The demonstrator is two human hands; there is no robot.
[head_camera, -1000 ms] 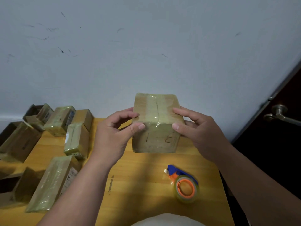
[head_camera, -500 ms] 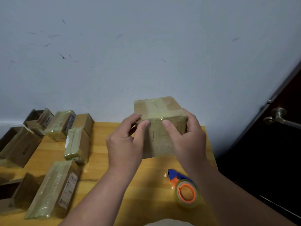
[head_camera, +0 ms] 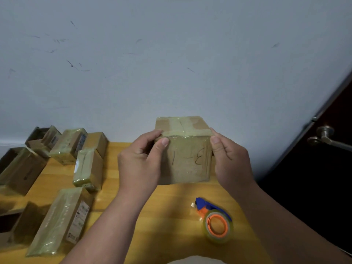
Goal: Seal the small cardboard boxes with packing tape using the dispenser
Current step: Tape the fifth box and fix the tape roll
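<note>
Dispenser, blue and orange with a roll of clear tape, lies on the wooden table nearest the camera, just in front of the held box and untouched. Beyond it, the left hand and right hand grip the small cardboard box from either side, fingers curled round its edges and thumbs pressing its marked front; it looks lifted above the table. Tape crosses its top. If the grip slackens, the box could drop onto the dispenser; a loose tape edge could lift unless pressed down. Left of the held box, taped boxes lie closed, contents hidden; farther left, an open carton shows a dark interior I cannot read.
</note>
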